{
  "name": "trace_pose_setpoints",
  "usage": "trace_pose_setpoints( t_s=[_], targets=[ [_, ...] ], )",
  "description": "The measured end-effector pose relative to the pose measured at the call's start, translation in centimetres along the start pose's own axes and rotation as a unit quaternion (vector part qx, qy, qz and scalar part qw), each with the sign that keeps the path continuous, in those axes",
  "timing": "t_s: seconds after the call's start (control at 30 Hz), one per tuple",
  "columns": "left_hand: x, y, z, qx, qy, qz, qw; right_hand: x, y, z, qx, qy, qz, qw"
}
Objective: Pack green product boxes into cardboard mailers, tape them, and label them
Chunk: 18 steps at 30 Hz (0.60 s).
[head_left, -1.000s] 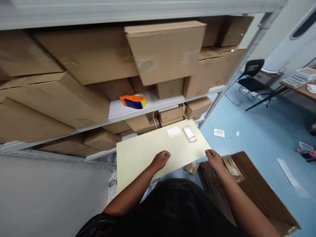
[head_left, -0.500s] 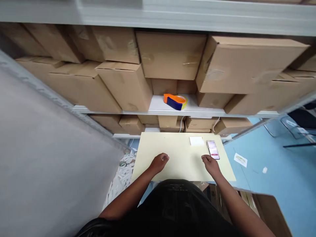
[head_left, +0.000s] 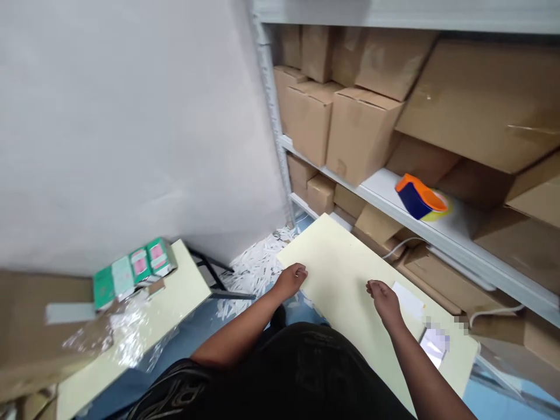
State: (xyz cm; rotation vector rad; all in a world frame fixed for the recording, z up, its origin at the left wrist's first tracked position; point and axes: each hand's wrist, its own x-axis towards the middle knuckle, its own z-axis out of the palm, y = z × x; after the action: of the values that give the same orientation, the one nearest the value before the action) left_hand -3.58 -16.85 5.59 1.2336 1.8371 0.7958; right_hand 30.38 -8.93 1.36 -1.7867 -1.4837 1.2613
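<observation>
Hands (head_left: 289, 282) (head_left: 387, 304), two, each grip curled narrow, two tables (head_left: 336, 280) (head_left: 192, 289), one tape dispenser (head_left: 415, 198)

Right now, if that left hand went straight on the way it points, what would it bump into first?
The left hand would likely cross over the cream tabletop and meet the shelving beyond its far edge first. Depth is unclear: angled down, it might touch the tabletop sooner.
</observation>
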Motion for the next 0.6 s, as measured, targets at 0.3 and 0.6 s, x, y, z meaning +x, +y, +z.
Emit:
trace_pose_setpoints(
  t_s=[0.3,0.6],
  targets=[
    [-8.6,-5.9,-7.0,-0.042,0.116,-0.041,0.992,-0.7,-5.6,8.7,-0.029,-0.128,-0.062,0.989],
    [-17.8,-16.2,-17.1,-0.080,0.182,-0.092,0.976,-5.7,-10.7,23.0,-0.118,-0.177,-0.153,0.965]
  ],
)
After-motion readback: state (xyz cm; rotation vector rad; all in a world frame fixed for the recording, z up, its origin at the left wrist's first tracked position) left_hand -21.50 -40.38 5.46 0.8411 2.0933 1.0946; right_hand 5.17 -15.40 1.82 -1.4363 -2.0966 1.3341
